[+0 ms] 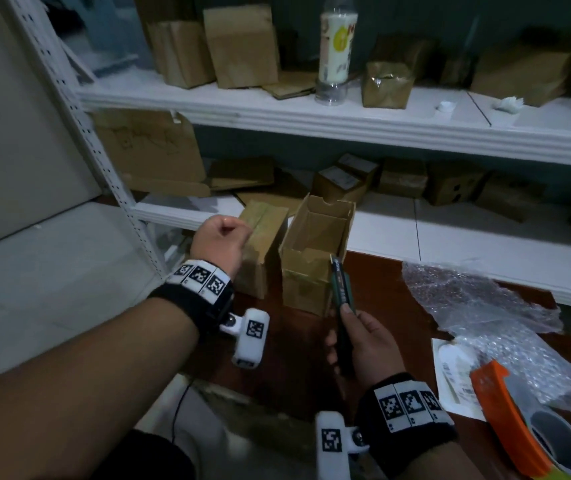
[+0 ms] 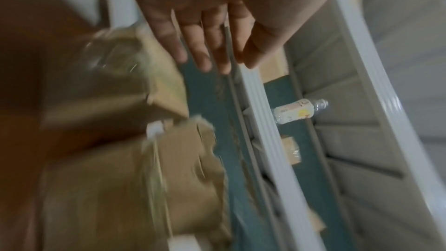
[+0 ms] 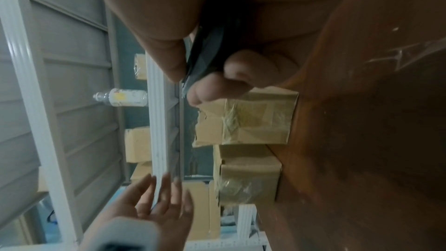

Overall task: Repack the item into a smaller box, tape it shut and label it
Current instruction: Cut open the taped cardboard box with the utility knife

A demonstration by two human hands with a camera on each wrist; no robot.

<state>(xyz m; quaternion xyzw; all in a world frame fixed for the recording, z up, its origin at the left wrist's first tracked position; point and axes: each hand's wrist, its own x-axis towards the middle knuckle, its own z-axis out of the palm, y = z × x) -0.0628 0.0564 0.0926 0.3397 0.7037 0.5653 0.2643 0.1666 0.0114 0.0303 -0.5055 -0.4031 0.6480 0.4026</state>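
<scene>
Head view, centre: my right hand (image 1: 360,341) grips a slim dark green item (image 1: 341,299), thumb along its top and fingers curled beneath; its far tip rises in front of the near wall of the open box (image 1: 315,251). The print on the item is too small to read. In the right wrist view the same item (image 3: 205,54) shows only as a dark sliver between my thumb and curled fingertips (image 3: 210,89), the rest hidden by my palm.

Left of centre, my left hand (image 1: 220,242) hangs beside the closed, taped box (image 1: 263,244); from above only its back shows and the fingers are hidden. The left wrist view, heavily blurred, shows those fingers (image 2: 205,45) straight and side by side, holding nothing; I cannot tell whether they touch the taped box (image 2: 144,75).

The two boxes stand just beside each other at the far edge of the brown table (image 1: 294,348). The inside of the open box is in shadow and its floor cannot be made out.

Right side of the frame: crumpled bubble wrap (image 1: 485,306) partly covers a white label sheet (image 1: 450,375). At the lower right corner an orange tape dispenser (image 1: 505,424) is cut off by the frame edge.

Upper centre: a bottle (image 1: 337,46) on the white shelf (image 1: 311,116), its cap cut off.
</scene>
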